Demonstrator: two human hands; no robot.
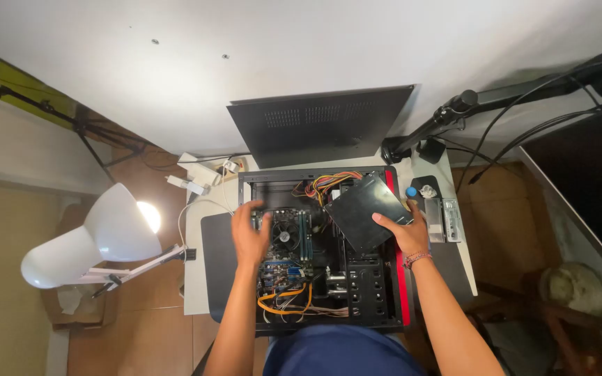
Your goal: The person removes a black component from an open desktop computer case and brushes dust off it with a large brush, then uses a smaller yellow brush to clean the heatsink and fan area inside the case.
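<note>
An open computer case [384,306] lies on its side on a white bench [193,278], its inside facing up toward the camera. The right hand [405,233] holds a flat dark box, likely a drive or power unit [367,211], above the upper right part of the case; the thumb lies across its near edge and the fingers curl under its right side, so the hand is closed around it. The box is tilted, its broad face turned up and toward the left, and its long axis runs on a diagonal from the lower left, over the case's inside, to the upper right near the case's red edge. A bundle of orange and yellow wires [325,182] sits just beyond its far corner. The left hand [251,233] lies flat with fingers spread on the left rim of the case, just beside the round cooling fan [285,235] on the circuit board [280,271]; it grips nothing. Orange cables [283,306] loop across the near part of the board. A dark side panel [318,132] leans against the wall behind the case, and a lit white lamp [106,233] stands to the left of the bench.
</note>
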